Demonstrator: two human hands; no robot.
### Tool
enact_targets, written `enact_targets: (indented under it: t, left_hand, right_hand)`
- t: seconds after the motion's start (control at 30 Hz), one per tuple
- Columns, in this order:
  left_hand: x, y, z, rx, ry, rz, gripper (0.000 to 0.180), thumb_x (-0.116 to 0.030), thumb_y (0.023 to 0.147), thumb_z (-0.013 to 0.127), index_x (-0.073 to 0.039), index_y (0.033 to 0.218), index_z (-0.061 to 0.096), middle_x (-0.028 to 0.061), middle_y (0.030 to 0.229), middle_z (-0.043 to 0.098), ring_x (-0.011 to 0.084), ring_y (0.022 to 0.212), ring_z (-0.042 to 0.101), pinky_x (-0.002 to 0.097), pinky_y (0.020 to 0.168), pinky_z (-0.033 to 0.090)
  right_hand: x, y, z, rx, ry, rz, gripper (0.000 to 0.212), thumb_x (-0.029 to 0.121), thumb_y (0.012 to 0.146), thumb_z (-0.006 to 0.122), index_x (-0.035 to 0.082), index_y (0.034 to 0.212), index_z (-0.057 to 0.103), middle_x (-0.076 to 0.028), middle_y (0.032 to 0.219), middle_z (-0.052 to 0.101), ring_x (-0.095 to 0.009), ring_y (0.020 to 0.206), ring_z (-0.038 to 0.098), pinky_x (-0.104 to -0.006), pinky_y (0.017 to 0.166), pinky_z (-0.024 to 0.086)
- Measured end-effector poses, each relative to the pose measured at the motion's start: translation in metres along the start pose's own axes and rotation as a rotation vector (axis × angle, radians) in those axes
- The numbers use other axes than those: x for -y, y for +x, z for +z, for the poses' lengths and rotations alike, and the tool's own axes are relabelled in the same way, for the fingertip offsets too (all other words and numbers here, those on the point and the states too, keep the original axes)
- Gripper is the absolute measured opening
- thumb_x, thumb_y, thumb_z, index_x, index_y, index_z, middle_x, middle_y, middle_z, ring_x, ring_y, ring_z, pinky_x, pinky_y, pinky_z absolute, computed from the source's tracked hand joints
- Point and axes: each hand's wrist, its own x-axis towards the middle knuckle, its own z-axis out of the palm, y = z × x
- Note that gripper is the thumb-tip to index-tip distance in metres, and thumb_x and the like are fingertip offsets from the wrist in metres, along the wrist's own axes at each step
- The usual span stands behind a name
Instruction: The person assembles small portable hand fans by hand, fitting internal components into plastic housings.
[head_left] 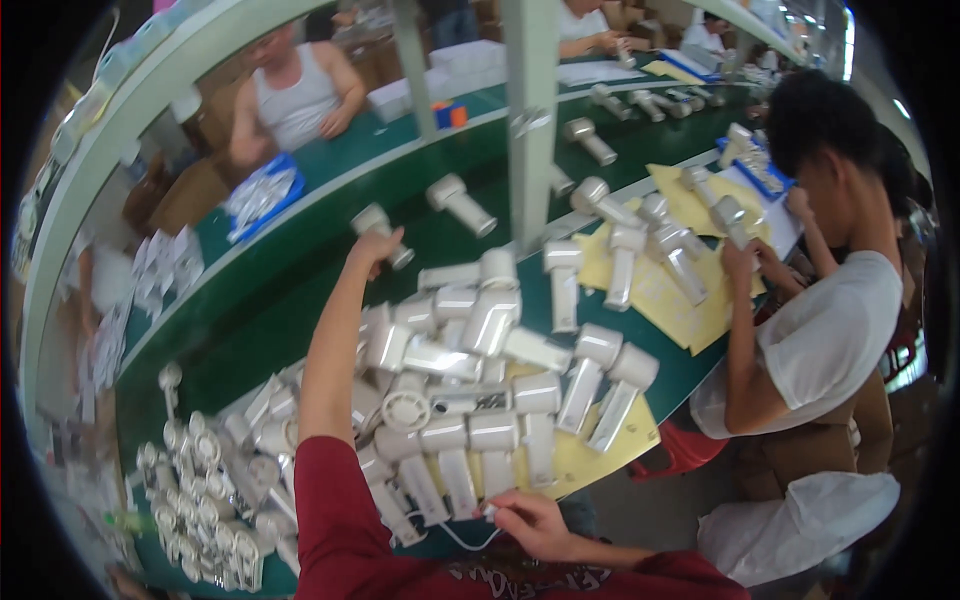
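My left arm stretches out over the green conveyor belt. At its end my left hand [376,248] is closed round a white plastic housing [370,218] shaped like a hair dryer, with a round head and a straight handle. Close to my body, my right hand [536,524] pinches the small white end of a thin white cable [462,540]. The cable loops beside the handles of the nearest housings. Between my arms lies a heap of such white housings [490,322], several with their handles pointing toward me. One open half-shell [470,400] in the heap shows parts inside.
Loose white parts [205,490] pile up at the lower left. Another housing [460,205] lies on the belt beside a pale upright post [530,120]. At right, a co-worker [820,320] handles housings over yellow sheets [690,325]. Across the belt a person sits behind a blue tray [290,205].
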Motion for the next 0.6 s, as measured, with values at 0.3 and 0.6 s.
enact_targets:
  t: [0.3,0.6]
  left_hand:
    - [0.0,-0.054,-0.045,0.369,-1.047,0.139,0.037,-0.029,0.078,0.053,0.003,0.097,0.047,0.0187,0.083,0.058,0.0269,0.068,0.061,0.0386,0.065,0.053]
    - [0.016,-0.339,-0.054,0.281,-1.637,0.335,0.028,-0.034,0.087,0.046,-0.007,0.094,0.046,0.004,0.072,0.048,0.0115,0.056,0.046,0.0255,0.05,0.041]
  right_hand:
    - [0.022,0.03,-0.011,-0.051,0.184,0.051,0.014,0.009,0.089,0.047,-0.001,0.093,0.056,-0.003,0.087,0.057,-0.005,0.073,0.048,-0.0203,0.064,0.04]
    - [0.053,0.086,0.041,-0.053,-0.428,-0.647,0.009,0.005,0.074,0.062,0.0,0.076,0.055,-0.01,0.061,0.051,-0.025,0.048,0.049,-0.0301,0.044,0.038]
